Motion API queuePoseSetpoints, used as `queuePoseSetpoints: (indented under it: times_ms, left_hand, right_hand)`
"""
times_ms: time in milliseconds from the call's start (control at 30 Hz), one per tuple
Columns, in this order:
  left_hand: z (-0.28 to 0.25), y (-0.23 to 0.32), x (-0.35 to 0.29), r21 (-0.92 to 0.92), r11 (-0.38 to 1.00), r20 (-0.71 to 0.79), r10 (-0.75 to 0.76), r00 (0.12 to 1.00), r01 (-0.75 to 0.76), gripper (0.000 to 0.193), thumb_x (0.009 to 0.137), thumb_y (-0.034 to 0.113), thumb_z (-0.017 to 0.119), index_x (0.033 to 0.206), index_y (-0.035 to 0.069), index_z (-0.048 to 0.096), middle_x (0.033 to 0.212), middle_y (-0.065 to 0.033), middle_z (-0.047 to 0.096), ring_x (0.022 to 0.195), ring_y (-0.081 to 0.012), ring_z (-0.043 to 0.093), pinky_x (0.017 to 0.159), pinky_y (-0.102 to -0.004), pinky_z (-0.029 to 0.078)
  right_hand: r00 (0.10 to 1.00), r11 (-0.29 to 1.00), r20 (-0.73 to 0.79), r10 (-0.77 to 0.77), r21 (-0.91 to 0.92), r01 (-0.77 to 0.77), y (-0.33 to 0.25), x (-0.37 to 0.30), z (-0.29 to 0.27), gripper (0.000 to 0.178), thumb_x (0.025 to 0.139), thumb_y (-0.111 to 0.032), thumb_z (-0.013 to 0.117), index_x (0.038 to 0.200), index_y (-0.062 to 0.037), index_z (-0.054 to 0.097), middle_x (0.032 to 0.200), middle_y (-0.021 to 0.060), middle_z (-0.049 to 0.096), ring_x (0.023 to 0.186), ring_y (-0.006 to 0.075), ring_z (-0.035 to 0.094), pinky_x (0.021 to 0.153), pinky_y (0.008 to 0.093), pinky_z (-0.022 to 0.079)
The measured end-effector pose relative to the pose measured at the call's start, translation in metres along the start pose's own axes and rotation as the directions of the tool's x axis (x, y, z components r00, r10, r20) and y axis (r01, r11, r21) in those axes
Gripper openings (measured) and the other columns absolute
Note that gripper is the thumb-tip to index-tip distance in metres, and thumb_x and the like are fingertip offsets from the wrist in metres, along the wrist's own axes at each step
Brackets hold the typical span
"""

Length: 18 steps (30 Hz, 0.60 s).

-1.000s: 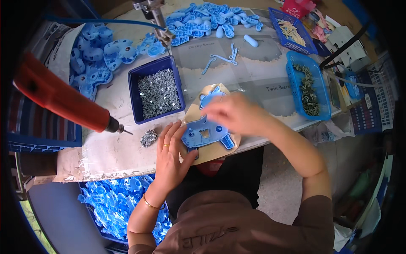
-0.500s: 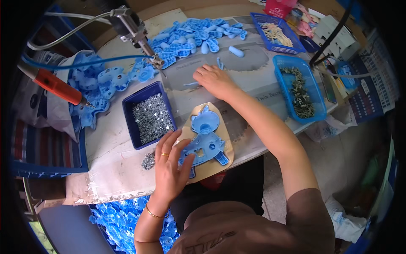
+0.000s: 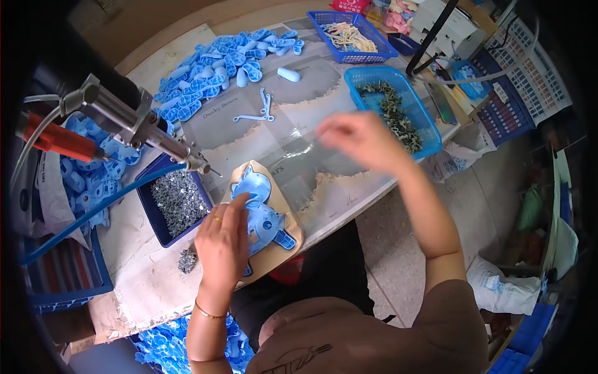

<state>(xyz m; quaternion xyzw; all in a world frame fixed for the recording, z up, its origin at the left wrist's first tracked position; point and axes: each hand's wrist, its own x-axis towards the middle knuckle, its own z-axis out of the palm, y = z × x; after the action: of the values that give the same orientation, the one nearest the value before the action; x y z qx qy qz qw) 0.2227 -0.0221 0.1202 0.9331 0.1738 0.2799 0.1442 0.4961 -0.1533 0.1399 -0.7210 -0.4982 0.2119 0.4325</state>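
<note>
On tan board [image 3: 275, 258], hollow blue plastic shell [image 3: 264, 225]; left fingers [image 3: 234, 210] atop, unclenched; right fingers [image 3: 336, 128] blurred, grip unclear.

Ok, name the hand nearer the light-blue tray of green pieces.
Right. The right hand is just left of the tray; the left hand is much farther left, at the blue part.

Two hands [image 3: 221, 246], one tan board [image 3: 277, 199]

toy shell [image 3: 265, 225] on board [image 3: 279, 198] | hardware tray [image 3: 156, 215] left of it | part heap [image 3: 218, 70] behind
</note>
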Motion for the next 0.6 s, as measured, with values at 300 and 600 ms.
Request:
queuePoseSetpoints:
  times_ms: [300,600]
  left_hand:
    - [-0.008,0.011,-0.016,-0.176,0.977,0.053,-0.11,0.993,0.117,0.023,0.087,0.0,0.064,0.11,0.005,0.067,0.08,-0.0135,0.063,0.072,-0.031,0.063,0.064,-0.0404,0.049]
    - [-0.01,0.005,-0.025,-0.197,0.975,0.012,-0.097,0.995,0.098,0.022,0.087,0.002,0.066,0.109,0.006,0.067,0.083,-0.0138,0.066,0.074,-0.0306,0.065,0.064,-0.0392,0.05]
  right_hand:
    - [0.904,0.734,-0.388,0.178,-0.56,-0.385,0.139,-0.01,-0.096,0.018,0.079,-0.018,0.078,0.086,-0.0046,0.068,0.081,0.0114,0.07,0.076,0.0314,0.068,0.065,0.0422,0.051]
    - [0.898,0.711,-0.335,0.285,-0.555,-0.433,0.138,-0.001,-0.099,0.015,0.075,-0.012,0.08,0.084,-0.0058,0.069,0.08,0.009,0.067,0.077,0.026,0.066,0.069,0.0386,0.051]
